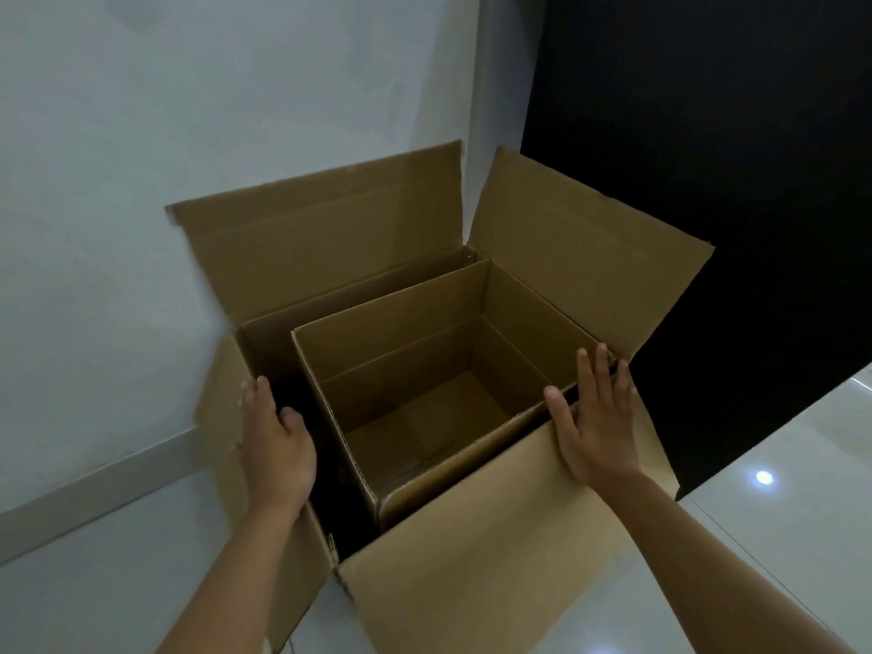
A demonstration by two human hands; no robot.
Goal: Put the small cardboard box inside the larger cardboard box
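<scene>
1. Head view: the small open-topped brown cardboard box (410, 351) sits inside the larger brown cardboard box (495, 535), flaps open, on a glossy white floor (778, 512)
2. Both hands are flat-fingered and hold nothing: left hand (276, 441) against the left flap, right hand (597, 417) at the near-right rim

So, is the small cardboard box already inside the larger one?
Inside. The small cardboard box sits upright between the walls of the larger cardboard box.

A glossy white tiled floor (802, 535) bears the open larger cardboard box (472, 582), standing upright.
</scene>
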